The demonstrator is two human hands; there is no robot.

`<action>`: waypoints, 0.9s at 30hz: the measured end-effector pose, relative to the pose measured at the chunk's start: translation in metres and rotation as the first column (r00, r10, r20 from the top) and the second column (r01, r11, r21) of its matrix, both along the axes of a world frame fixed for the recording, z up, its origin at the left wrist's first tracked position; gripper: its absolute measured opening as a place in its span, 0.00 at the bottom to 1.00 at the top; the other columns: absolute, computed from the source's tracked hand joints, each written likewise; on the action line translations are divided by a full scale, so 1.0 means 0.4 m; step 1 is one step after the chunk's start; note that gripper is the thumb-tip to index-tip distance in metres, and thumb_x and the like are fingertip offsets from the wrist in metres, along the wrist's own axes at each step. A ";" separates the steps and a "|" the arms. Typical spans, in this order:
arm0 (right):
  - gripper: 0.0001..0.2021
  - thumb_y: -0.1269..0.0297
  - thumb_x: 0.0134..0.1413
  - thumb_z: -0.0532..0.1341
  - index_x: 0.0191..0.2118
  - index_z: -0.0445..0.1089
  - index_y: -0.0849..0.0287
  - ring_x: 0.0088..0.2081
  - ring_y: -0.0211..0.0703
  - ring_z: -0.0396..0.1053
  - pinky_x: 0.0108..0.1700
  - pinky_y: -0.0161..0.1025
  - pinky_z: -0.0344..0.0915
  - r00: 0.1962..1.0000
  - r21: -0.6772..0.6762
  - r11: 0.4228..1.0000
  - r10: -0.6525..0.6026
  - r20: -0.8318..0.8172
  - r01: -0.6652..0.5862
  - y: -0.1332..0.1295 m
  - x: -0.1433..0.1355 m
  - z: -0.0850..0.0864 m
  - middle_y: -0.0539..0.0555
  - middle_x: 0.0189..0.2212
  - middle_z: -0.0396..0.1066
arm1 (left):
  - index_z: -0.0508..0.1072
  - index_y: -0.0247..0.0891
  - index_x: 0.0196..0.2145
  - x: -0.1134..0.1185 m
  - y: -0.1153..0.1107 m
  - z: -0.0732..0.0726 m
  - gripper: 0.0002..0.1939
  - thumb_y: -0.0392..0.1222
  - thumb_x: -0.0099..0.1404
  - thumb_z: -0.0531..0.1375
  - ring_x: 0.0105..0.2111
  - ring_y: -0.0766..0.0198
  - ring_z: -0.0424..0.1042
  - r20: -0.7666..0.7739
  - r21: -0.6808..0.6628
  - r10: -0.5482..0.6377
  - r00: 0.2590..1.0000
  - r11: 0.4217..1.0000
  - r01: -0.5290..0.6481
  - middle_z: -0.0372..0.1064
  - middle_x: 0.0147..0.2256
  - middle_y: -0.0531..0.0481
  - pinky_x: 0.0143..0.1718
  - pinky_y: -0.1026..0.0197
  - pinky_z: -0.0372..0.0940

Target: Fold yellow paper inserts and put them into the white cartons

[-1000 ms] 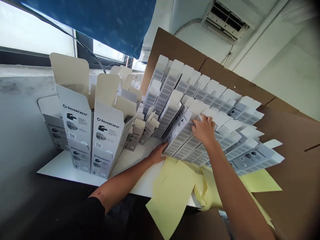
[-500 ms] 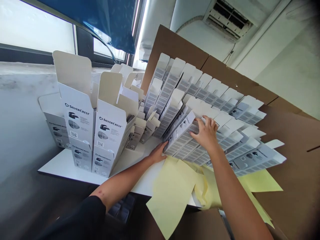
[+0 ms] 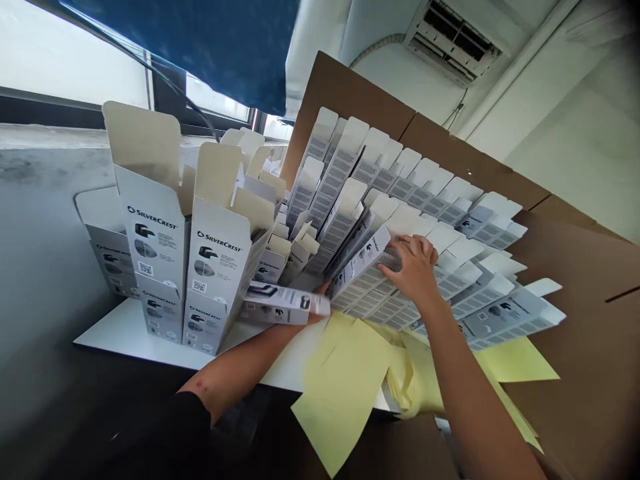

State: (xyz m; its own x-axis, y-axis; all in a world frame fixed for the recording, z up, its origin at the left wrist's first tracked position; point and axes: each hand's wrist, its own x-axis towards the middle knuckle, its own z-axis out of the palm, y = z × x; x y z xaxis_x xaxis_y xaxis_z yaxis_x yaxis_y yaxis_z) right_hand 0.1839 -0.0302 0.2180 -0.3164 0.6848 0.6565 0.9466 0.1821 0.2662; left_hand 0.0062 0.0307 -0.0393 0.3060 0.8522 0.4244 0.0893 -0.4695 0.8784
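The carton row [image 3: 370, 287] could have splayed or toppled, its tall units standing with loose flaps, had the right hand [image 3: 417, 267], fingers spread against the row's upper side, pushed unevenly. The loose carton [image 3: 277, 303], aslant beside the row's left end, could have dropped if knocked. It partly covered the left hand [image 3: 315, 318], whose grip could not be told; the row stood between the hands.

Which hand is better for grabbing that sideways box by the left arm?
Probably the left hand: the sideways box overlaps it in the picture, though its fingers are partly hidden. The right hand looks farther away, up at the row of boxes.
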 end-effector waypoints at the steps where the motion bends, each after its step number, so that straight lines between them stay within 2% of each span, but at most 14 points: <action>1: 0.15 0.58 0.55 0.64 0.48 0.73 0.54 0.62 0.65 0.52 0.61 0.61 0.50 1.000 -0.005 1.000 -0.003 0.002 0.003 0.001 0.000 -0.002 0.60 0.57 0.65 | 0.55 0.39 0.68 0.000 -0.003 0.002 0.47 0.31 0.53 0.67 0.62 0.43 0.62 0.008 -0.013 0.007 1.000 1.000 -0.007 0.60 0.64 0.39 0.65 0.43 0.56; 3: 0.11 0.60 0.55 0.64 0.43 0.76 0.55 0.61 0.65 0.53 0.60 0.62 0.50 1.000 -0.004 1.000 -0.007 0.004 0.007 0.005 -0.004 -0.007 0.60 0.56 0.68 | 0.54 0.39 0.68 -0.001 -0.008 0.007 0.45 0.31 0.56 0.66 0.61 0.44 0.63 0.017 -0.039 0.011 1.000 0.999 -0.010 0.60 0.64 0.38 0.64 0.41 0.57; 7: 0.09 0.63 0.58 0.62 0.43 0.76 0.56 0.59 0.64 0.55 0.59 0.61 0.50 1.000 -0.011 1.000 -0.010 0.011 0.010 0.015 -0.020 -0.002 0.61 0.53 0.71 | 0.53 0.38 0.69 -0.002 -0.013 0.012 0.43 0.33 0.59 0.65 0.62 0.46 0.61 0.035 -0.057 0.019 0.999 0.998 -0.017 0.56 0.66 0.37 0.64 0.39 0.54; 10: 0.10 0.65 0.61 0.59 0.45 0.75 0.56 0.57 0.62 0.57 0.59 0.62 0.48 0.999 -0.110 0.993 -0.042 0.026 0.044 0.022 -0.033 0.016 0.60 0.50 0.74 | 0.52 0.39 0.69 0.008 -0.011 0.014 0.43 0.34 0.60 0.65 0.63 0.46 0.60 0.041 -0.062 0.012 0.999 0.998 -0.009 0.56 0.65 0.38 0.65 0.39 0.53; 15: 0.15 0.70 0.65 0.51 0.52 0.71 0.58 0.56 0.59 0.63 0.61 0.63 0.43 0.988 -0.334 0.930 -0.131 0.085 0.152 0.043 -0.047 0.056 0.64 0.47 0.76 | 0.52 0.42 0.69 0.039 0.001 0.029 0.49 0.36 0.54 0.68 0.66 0.46 0.54 0.035 -0.098 0.037 0.999 0.995 -0.033 0.55 0.66 0.40 0.68 0.41 0.46; 19: 0.17 0.73 0.64 0.50 0.52 0.71 0.59 0.51 0.56 0.68 0.60 0.60 0.45 0.986 -0.414 0.896 -0.133 0.103 0.164 0.074 -0.048 0.082 0.64 0.43 0.77 | 0.53 0.44 0.68 0.058 0.019 0.058 0.52 0.36 0.49 0.70 0.68 0.45 0.51 0.032 -0.110 0.051 0.998 0.993 -0.047 0.53 0.67 0.42 0.70 0.44 0.44; 23: 0.17 0.73 0.63 0.52 0.52 0.72 0.58 0.52 0.56 0.70 0.59 0.57 0.49 0.985 -0.476 0.863 -0.140 0.098 0.170 0.098 -0.042 0.107 0.64 0.46 0.77 | 0.52 0.41 0.68 0.066 0.036 0.085 0.54 0.36 0.47 0.71 0.68 0.46 0.53 0.037 -0.104 0.058 0.998 0.993 -0.054 0.54 0.67 0.39 0.69 0.48 0.47; 27: 0.15 0.72 0.63 0.53 0.50 0.73 0.58 0.53 0.57 0.70 0.58 0.55 0.52 0.989 -0.505 0.850 -0.126 0.083 0.151 0.106 -0.033 0.122 0.63 0.48 0.77 | 0.53 0.39 0.67 0.069 0.038 0.086 0.53 0.37 0.47 0.72 0.68 0.45 0.52 0.026 -0.111 0.070 0.997 0.992 -0.067 0.54 0.66 0.37 0.69 0.47 0.45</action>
State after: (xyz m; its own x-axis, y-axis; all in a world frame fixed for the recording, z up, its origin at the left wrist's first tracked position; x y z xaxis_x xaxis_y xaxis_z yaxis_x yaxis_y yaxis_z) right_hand 0.1706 0.0123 0.2670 -0.2140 0.9578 0.1920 0.9613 0.1717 0.2153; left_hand 0.0338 0.0459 -0.0048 0.2337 0.9128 0.3349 0.0908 -0.3635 0.9272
